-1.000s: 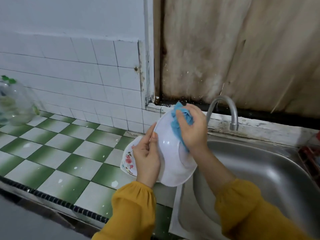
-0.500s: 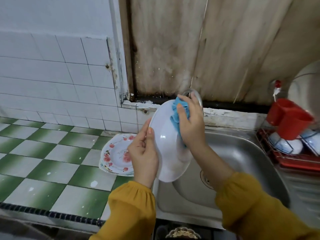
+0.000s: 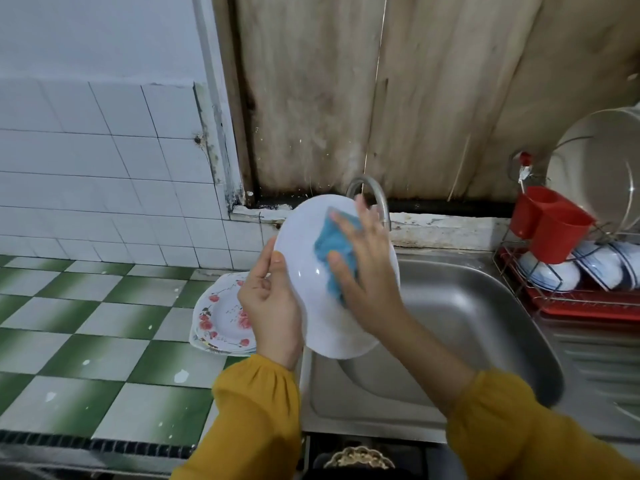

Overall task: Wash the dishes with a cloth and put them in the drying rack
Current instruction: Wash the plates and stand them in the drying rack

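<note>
1. Gripping the left rim, the left hand [image 3: 272, 303] curls around the white plate [image 3: 301, 244], thumb on the front face and the other fingers hidden behind it. This clamp likely steadies the plate against the push of wiping.
2. The right hand [image 3: 367, 275] lies flat, fingers straight and spread, not clenched. They press the blue cloth [image 3: 332, 244] onto the plate's face, and the cloth sits directly under the palm and thumb.
3. The plate stands tilted, nearly upright, between the two hands. Its lower edge hangs below the wrists over the sink [image 3: 467, 323], presumably so that drips fall into the basin.
4. Just beyond the right fingertips rises the tap [image 3: 379, 202]; I cannot tell whether water is running.
5. Behind and below the left fingers, a stack of flowered plates [image 3: 221, 317] rests on the tiled counter [image 3: 104, 323], probably waiting for washing.
6. Well to the right of the right fingers stands the drying rack [image 3: 581, 303], already holding bowls. The wiping step looks under way, with racking not yet done.
</note>
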Demonstrator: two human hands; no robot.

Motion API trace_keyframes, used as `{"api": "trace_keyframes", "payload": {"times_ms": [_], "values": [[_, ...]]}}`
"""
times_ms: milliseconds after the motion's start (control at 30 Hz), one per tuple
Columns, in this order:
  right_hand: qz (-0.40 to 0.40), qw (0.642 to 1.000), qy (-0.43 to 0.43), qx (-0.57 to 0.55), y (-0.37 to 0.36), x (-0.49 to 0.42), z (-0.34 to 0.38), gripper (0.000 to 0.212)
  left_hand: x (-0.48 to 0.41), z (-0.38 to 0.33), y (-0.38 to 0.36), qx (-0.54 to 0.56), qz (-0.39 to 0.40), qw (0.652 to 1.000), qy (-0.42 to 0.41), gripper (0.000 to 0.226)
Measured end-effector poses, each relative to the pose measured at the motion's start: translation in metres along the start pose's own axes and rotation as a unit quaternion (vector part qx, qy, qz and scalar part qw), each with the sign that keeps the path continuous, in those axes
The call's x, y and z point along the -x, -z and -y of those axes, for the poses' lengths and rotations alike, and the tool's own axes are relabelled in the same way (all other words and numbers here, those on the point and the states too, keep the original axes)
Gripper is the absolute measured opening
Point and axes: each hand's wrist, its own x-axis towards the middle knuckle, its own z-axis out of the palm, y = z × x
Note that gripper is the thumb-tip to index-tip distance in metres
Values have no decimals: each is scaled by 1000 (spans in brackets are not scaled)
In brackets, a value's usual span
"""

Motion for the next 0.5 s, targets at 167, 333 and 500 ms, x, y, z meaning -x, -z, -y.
{"api": "trace_keyframes", "payload": {"times_ms": [167,333,500], "values": [[37,997,57,45,4,13,-25,53,-12,-12,8,45,6,999,-5,27],[-65,988,-141,6,4,-21,-10,57,-7,-1,2,2,32,999,12,29],[85,982,142,89,-4,18,-3,61,-9,-3,4,61,-3,998,21,26]]}}
